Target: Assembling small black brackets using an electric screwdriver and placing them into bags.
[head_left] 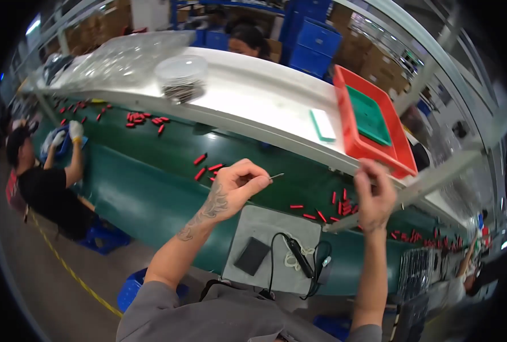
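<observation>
My left hand (237,185) is closed in a pinch above the green bench. Between its thumb and forefinger is a short, thin metal pin (277,175), its tip pointing right. My right hand (375,196) is raised beside the front edge of the white shelf, just below the orange-red bin (351,122). Motion blurs its bent fingers, so I cannot make out whether anything is in them. Below and between my hands lies a grey mat (282,222), bearing a black pen-shaped corded tool (300,257), a dark flat block (252,255) and a pale coiled cord (292,261).
Several red cylinders (345,204) lie scattered along the dark green strip behind the mat. On the shelf (253,85) are stacked round clear lids (181,74), clear plastic bags (122,62) and a white-and-green block (323,125). A gloved co-worker (51,182) sits at left.
</observation>
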`<action>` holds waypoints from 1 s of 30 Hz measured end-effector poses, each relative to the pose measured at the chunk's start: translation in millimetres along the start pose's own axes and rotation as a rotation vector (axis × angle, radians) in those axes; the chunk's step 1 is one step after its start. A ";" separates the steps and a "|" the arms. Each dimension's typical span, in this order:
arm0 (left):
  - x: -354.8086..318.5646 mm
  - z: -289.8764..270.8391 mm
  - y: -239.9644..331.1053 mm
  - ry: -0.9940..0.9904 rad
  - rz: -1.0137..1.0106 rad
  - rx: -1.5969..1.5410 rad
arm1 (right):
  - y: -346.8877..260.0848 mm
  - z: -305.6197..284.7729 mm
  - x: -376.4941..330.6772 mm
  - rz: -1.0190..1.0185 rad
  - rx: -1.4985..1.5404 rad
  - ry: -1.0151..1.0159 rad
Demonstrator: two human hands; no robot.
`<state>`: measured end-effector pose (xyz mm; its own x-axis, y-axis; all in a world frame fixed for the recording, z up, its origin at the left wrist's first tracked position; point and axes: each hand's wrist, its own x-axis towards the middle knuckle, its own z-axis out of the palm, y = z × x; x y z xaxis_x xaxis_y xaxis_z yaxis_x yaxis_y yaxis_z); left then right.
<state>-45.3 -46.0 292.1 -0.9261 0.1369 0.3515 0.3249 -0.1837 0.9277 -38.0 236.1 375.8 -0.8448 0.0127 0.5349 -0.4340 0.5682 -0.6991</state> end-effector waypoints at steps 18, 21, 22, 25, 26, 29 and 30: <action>139.6 -178.4 72.6 0.273 0.154 1.389 | -65.5 222.9 132.5 -0.316 0.145 -0.478; 149.3 -188.0 56.7 0.270 0.244 1.272 | -65.2 254.5 143.0 -0.225 0.241 -0.675; 150.0 -188.9 52.7 0.300 0.304 1.287 | -66.3 261.7 143.0 -0.208 0.294 -0.694; 154.1 -193.1 41.4 0.391 0.485 1.325 | -62.1 270.6 137.9 -0.260 0.218 -0.592; 154.5 -191.6 39.4 0.418 0.510 1.301 | -64.1 271.0 138.8 -0.196 0.241 -0.639; 159.5 -189.1 33.0 0.466 0.561 1.328 | -62.4 274.9 142.9 -0.193 0.231 -0.686; 163.0 -189.3 30.9 0.467 0.602 1.358 | -59.2 274.6 145.7 -0.245 0.181 -0.662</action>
<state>-222.5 -213.5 354.3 -0.4917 0.0178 0.8706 0.3414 0.9237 0.1740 -221.2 -21.7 364.9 -0.7043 -0.6303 0.3266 -0.6313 0.3457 -0.6942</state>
